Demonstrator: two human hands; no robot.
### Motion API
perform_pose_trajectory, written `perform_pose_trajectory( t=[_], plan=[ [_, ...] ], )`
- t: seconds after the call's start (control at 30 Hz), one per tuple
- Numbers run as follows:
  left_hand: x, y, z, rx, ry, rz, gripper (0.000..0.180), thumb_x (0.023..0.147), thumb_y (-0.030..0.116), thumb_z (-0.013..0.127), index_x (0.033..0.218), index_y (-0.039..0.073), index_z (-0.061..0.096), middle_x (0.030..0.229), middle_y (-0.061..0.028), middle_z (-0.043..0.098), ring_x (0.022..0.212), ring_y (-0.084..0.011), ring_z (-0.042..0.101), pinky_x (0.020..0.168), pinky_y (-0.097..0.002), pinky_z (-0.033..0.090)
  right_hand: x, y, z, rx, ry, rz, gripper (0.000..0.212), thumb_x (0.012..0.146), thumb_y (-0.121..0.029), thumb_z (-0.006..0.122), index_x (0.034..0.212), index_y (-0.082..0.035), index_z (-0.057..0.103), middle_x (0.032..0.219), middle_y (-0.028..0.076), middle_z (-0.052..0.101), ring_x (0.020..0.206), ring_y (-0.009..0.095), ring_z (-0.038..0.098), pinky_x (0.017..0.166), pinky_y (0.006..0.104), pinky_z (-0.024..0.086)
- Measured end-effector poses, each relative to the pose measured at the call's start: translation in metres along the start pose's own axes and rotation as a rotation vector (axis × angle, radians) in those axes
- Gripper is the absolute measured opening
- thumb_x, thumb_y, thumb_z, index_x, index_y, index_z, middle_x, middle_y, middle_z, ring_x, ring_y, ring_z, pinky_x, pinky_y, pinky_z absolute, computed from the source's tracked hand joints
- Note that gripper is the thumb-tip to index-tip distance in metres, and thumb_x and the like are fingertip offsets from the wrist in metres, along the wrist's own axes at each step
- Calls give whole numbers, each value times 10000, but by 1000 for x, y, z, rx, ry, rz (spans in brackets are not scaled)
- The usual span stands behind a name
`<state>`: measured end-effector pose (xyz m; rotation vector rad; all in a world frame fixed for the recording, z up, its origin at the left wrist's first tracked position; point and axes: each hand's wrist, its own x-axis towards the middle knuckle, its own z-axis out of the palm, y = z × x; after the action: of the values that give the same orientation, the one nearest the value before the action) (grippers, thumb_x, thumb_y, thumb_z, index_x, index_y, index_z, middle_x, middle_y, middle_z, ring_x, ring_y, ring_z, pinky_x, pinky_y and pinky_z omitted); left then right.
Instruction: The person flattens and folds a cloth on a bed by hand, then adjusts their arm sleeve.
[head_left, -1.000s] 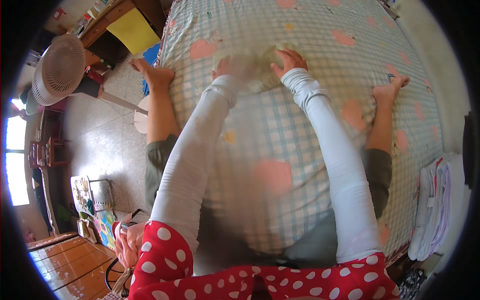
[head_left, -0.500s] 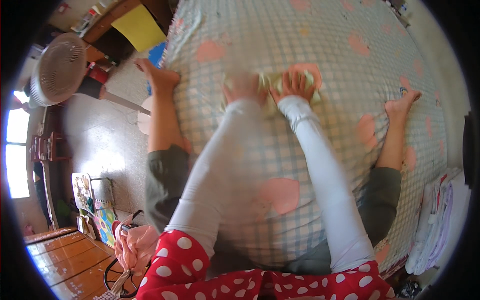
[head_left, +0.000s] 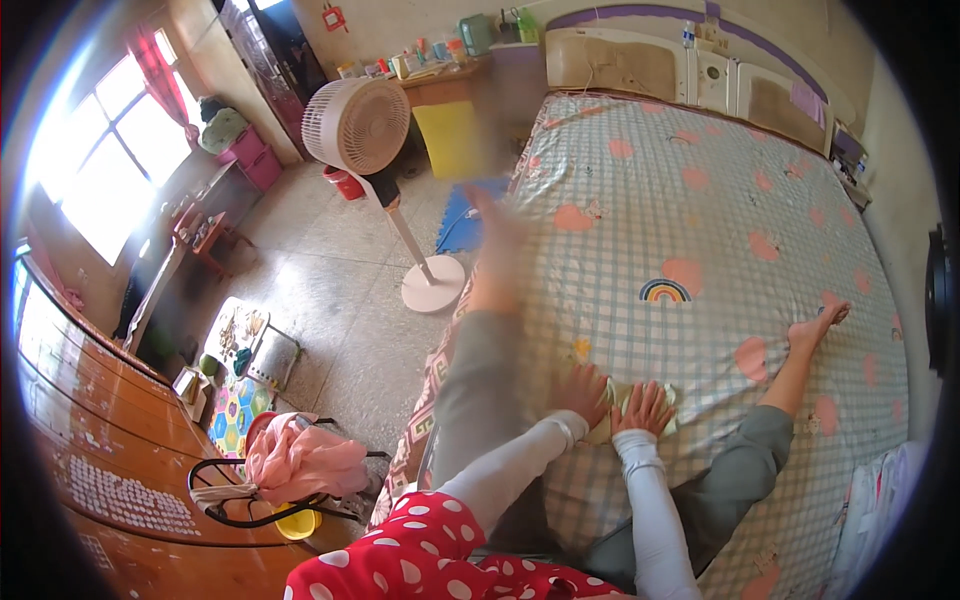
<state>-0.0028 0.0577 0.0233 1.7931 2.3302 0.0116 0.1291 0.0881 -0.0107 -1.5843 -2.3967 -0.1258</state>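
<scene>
A crumpled pale green cloth (head_left: pixel 621 393) lies on the checked bed sheet (head_left: pixel 600 240) in front of me. My left hand (head_left: pixel 583 394) rests on its left part with the fingers stretched out; that hand looks hazy. My right hand (head_left: pixel 645 408) lies flat on the right part, fingers spread, pointing away from me. Both palms press down on the cloth, which shows between and beside them. Small folds run through the sheet near the hands.
I sit on the bed with legs apart; my right foot (head_left: pixel 820 328) rests on the sheet. Beyond stands a headboard (head_left: pixel 620 65). Left of the bed are a standing fan (head_left: pixel 375 120), a blue mat (head_left: pixel 468 225) and a chair with pink fabric (head_left: pixel 303 455). Folded cloths (head_left: pixel 880 495) lie right.
My hands and the cloth have come back nearer to my body. The view has swung up and leftward, bringing in the headboard, the window and more of the floor.
</scene>
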Motion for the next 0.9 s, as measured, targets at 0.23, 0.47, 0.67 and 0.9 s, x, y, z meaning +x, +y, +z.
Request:
perform_pose_trajectory(
  t=[0.23, 0.47, 0.67, 0.9],
  plan=[
    [-68, 9, 17, -160, 161, 15, 466, 776, 411, 414, 1171, 164, 420, 1281, -71, 316, 1202, -250, 238, 930, -570, 165, -64, -6, -28, 49, -50, -27, 666, 662, -403, 577, 1212, -85, 375, 1305, 155, 281, 1220, 335, 217, 934, 591, 167],
    [-85, -15, 22, 198, 502, 401, 458, 683, 257, 544, 1098, 77, 470, 1168, -148, 439, 1091, -290, 404, 869, -391, 370, -75, 4, -36, 378, 116, -139, 279, 682, -73, 569, 959, -46, 555, 1058, 160, 497, 993, 330, 458, 834, 387, 387],
    [-56, -4, -16, -316, 56, 95, 311, 639, 159, 576, 950, 135, 570, 955, -53, 574, 813, -249, 569, 630, -351, 477, -17, 3, -61, 698, 170, -27, 148, 738, -5, 505, 864, -18, 583, 894, 124, 576, 842, 286, 532, 720, 326, 441],
    [102, -36, -75, -510, 704, 510, 331, 629, 72, 578, 960, 70, 570, 997, -104, 566, 906, -282, 543, 768, -334, 450, 149, 12, -71, 663, 445, -159, 163, 724, -27, 533, 879, -27, 586, 917, 124, 579, 857, 290, 533, 721, 336, 445]
  ],
)
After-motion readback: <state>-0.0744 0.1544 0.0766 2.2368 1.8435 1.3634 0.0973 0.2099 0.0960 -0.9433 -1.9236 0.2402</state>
